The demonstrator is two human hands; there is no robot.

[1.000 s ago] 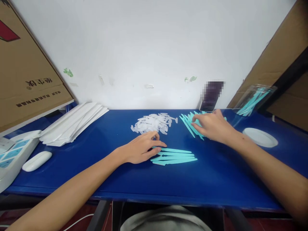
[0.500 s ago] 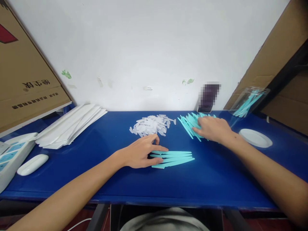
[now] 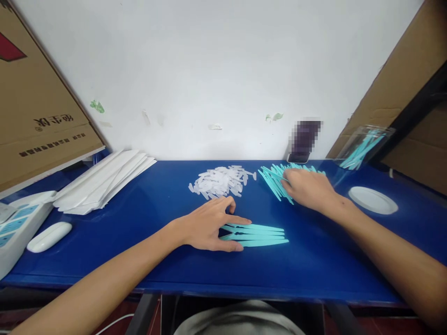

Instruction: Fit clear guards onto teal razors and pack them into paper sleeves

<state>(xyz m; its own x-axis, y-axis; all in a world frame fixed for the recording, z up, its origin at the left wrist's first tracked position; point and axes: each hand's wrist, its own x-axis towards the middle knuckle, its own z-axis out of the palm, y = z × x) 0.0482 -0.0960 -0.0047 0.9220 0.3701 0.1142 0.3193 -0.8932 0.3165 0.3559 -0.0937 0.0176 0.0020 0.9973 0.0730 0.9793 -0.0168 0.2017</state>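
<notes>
My left hand (image 3: 209, 225) rests on the blue table with thumb and index finger stretched along both sides of a row of several teal eyebrow razors (image 3: 263, 236). The razors lie nearly parallel, tips to the right, and my palm hides part of their left ends. Farther back on the right, my right hand (image 3: 307, 186) has its fingers curled down at a loose pile of the same razors (image 3: 274, 182), with one at the thumb. Its fingertips are mostly hidden. A heap of small whitish plastic pieces (image 3: 220, 180) lies beyond my left hand.
A clear jar (image 3: 366, 146) of teal razors and a white round lid (image 3: 373, 200) are at the right. A phone (image 3: 303, 142) leans on the wall. White paper sheets (image 3: 104, 181), a white case (image 3: 49, 236), a power strip (image 3: 21, 221) and a cardboard box (image 3: 45, 102) occupy the left.
My left hand has slid slightly right and nearer, and the razors beside it have shifted right, spaced differently. My right hand stays at the pile, its fingers slightly more curled.
</notes>
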